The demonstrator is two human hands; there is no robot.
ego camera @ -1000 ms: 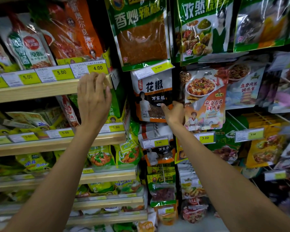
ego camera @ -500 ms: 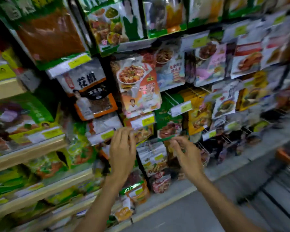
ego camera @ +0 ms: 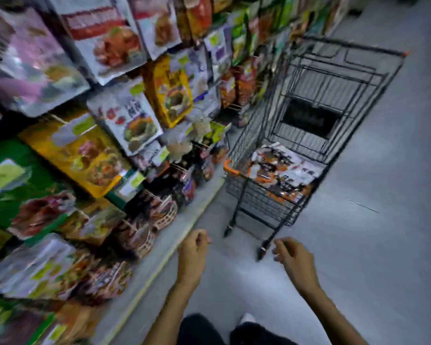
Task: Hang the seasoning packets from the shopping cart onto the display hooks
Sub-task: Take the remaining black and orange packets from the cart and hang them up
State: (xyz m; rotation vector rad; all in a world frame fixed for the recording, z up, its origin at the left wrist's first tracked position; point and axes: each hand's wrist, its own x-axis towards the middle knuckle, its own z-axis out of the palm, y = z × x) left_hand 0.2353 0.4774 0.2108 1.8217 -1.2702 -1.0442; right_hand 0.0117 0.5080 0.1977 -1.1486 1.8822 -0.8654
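Observation:
A black wire shopping cart [ego camera: 316,115] with an orange handle stands in the aisle ahead of me. Several seasoning packets [ego camera: 281,170], white, black and orange, lie piled in its near end. My left hand [ego camera: 193,252] and my right hand [ego camera: 292,257] hang low over the grey floor, short of the cart, both with loosely curled fingers and holding nothing. The display hooks with hanging packets [ego camera: 132,115] fill the left side, blurred by motion.
Rows of hanging packets with yellow-green price tags run along the left, down to a pale shelf base [ego camera: 159,260]. Grey floor [ego camera: 383,245] lies to the right of the cart. My dark trousers and a shoe [ego camera: 246,318] show at the bottom edge.
My view has swung right and down from the hooks to the cart and floor. Both hands have dropped away from the hanging packets and are now empty.

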